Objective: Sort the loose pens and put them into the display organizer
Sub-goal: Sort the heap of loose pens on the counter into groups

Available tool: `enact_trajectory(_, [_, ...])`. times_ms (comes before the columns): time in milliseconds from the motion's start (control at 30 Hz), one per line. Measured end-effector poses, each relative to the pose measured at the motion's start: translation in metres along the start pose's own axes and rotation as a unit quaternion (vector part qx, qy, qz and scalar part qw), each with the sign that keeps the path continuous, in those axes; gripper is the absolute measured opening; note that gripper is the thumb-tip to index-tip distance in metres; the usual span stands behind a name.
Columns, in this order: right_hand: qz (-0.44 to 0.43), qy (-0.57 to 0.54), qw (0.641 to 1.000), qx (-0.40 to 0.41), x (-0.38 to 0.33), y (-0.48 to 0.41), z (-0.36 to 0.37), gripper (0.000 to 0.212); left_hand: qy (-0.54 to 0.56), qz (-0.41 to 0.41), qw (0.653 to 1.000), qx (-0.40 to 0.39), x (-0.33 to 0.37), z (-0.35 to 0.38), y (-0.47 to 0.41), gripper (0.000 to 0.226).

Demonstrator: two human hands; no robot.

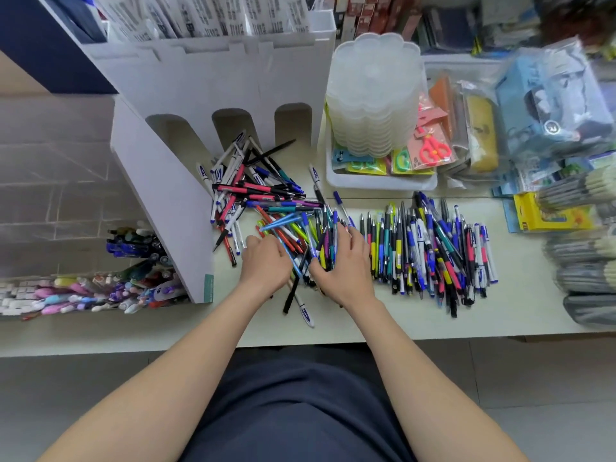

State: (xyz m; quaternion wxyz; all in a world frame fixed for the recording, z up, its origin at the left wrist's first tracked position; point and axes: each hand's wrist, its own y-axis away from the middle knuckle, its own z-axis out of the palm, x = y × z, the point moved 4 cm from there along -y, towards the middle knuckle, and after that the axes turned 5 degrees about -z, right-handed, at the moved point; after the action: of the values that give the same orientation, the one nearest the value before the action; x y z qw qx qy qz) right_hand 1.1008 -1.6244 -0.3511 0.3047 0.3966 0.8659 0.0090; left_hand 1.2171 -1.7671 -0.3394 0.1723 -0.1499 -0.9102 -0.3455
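A tangled heap of loose pens (pixel 256 191) lies on the pale table in front of the white display organizer (pixel 206 81), whose three arched slots face me. To the right, a row of pens (pixel 433 248) lies side by side, tips toward me. My left hand (pixel 265 261) rests palm down on the near edge of the heap, fingers curled over a few pens. My right hand (pixel 343 261) wraps around a small bundle of mixed pens (pixel 325 241) between the heap and the row.
A stack of clear scalloped lids (pixel 373 95) sits in a white tray (pixel 380 183) with scissors packs. Bagged stationery (pixel 550 101) and a yellow box (pixel 546 213) crowd the right. Left of the organizer, a compartment holds capped pens (pixel 90 291). The table edge (pixel 300 341) runs close to my body.
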Motion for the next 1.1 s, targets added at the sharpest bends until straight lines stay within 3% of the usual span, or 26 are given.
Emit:
enact_trajectory(133, [-0.068,-0.019,0.995,0.074,-0.018,-0.018,-0.014,0.056,-0.006,0.015,0.995,0.102,0.01,-0.025,-0.015,0.026])
enact_trajectory(267, [-0.164,-0.02,0.986,-0.002,-0.047,-0.054,-0.014,0.044,-0.016,0.023,0.982,0.189,0.032,-0.055,-0.049,0.049])
enact_trajectory(367, [-0.215,0.022,0.976,-0.008,-0.074,-0.091,-0.013,0.046,-0.024,0.007,0.98,0.198,0.039,-0.069,-0.085,0.065])
enact_trajectory(533, [-0.275,0.116,0.954,-0.012,-0.111,-0.155,-0.008,0.041,-0.034,-0.059,0.987,0.149,0.037,-0.081,-0.14,0.079])
enact_trajectory(733, [-0.278,0.159,0.937,-0.141,-0.117,-0.2,0.02,0.061,-0.041,-0.134,0.983,0.116,0.021,-0.083,-0.168,0.076])
enact_trajectory(967, [-0.281,0.187,0.937,-0.095,-0.111,-0.21,0.024,0.052,-0.097,-0.073,0.987,0.105,0.034,-0.065,-0.159,0.061])
enact_trajectory(1100, [-0.224,0.13,0.962,-0.085,-0.102,-0.213,0.02,0.046,-0.149,-0.032,0.982,0.114,0.032,-0.055,-0.149,0.048])
